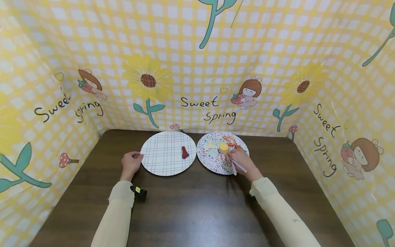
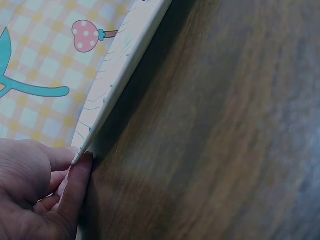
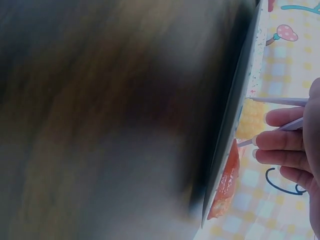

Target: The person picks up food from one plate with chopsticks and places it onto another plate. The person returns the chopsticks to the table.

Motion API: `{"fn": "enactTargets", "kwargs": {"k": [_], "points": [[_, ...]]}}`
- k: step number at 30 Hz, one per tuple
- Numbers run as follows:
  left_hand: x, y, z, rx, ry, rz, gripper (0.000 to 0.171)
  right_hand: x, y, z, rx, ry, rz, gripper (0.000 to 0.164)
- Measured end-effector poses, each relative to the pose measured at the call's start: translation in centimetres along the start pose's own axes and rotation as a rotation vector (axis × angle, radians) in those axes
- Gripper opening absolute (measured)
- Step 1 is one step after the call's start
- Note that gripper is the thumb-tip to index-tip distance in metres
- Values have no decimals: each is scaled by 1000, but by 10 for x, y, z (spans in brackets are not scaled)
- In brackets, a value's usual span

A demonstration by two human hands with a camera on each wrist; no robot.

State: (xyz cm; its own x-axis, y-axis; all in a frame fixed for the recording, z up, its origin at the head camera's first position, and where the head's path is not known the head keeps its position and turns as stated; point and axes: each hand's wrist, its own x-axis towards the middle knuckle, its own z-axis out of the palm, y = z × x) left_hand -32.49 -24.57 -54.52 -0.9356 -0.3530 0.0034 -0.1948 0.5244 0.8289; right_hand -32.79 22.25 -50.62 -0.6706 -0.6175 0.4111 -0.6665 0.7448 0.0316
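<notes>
My left hand (image 1: 131, 164) pinches the left rim of a white plate with blue grid lines (image 1: 163, 168). In the left wrist view the thumb and a finger sit on either side of that rim. A small dark red piece (image 1: 184, 153) lies toward the plate's right side. My right hand (image 1: 242, 162) holds a pair of pale purple chopsticks (image 3: 282, 101) over the speckled plate (image 1: 205, 161). Their tips lie on both sides of a yellow corn piece (image 3: 251, 120). Behind the corn on this plate is a shrimp (image 1: 229, 140), with an orange-red piece partly hidden by the hand.
Both plates lie side by side near the back of a dark wooden table (image 1: 185, 212). A yellow checked cloth (image 1: 191, 68) with printed flowers and lettering walls in the back and both sides. A black wrist camera (image 1: 140, 193) is strapped at the left cuff.
</notes>
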Motion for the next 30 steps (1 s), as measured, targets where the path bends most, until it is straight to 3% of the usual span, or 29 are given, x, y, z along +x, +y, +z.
{"fn": "enactTargets", "kwargs": {"k": [21,30], "points": [[-2,-2,-1,-17,10,6,33,3,7,2,-54,-6,-90,31],[-1,0,0,-11,8,12,33,2,8,2,-35,9,-65,36]]}}
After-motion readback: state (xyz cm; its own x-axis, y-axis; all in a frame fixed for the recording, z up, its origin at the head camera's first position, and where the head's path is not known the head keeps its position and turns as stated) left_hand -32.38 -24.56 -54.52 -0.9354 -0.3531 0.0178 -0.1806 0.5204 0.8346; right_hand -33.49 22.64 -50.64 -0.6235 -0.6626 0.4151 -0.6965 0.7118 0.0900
